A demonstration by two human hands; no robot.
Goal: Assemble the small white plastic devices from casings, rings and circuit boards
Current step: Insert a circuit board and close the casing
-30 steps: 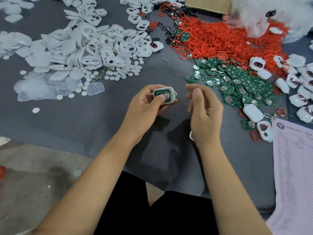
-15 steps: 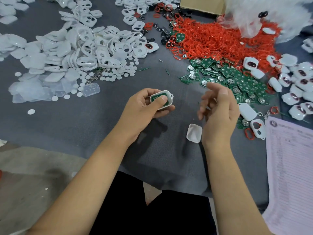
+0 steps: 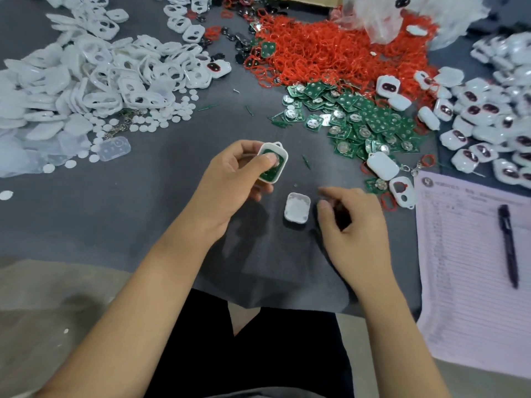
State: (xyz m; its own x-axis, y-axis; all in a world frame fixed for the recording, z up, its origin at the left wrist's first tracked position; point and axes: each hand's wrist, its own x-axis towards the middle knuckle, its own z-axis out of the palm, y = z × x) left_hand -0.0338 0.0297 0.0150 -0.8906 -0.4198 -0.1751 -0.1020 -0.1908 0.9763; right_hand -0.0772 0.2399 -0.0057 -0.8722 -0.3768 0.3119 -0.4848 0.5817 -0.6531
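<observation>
The left hand (image 3: 230, 179) held a white casing half (image 3: 272, 162) up off the grey mat (image 3: 143, 211), fingers curled behind it and the thumb pressed down on the green circuit board (image 3: 270, 165) seated inside it. The right hand (image 3: 353, 225) hovered low over the mat just to the right of a second casing half (image 3: 297, 207), which lay hollow side up between the two hands; its fingers were loosely curled and somewhat blurred, and nothing could be seen in them. Beyond the hands, a heap of green circuit boards (image 3: 362, 116) spread on the mat, with a big pile of red rings (image 3: 330, 50) behind it. White casing frames (image 3: 115, 76) and small white discs (image 3: 172, 113) covered the left side, and finished white devices (image 3: 494, 116) were gathered at the right edge. A lined paper form (image 3: 465, 268) lay at the right with a dark pen (image 3: 508, 245) resting on it
</observation>
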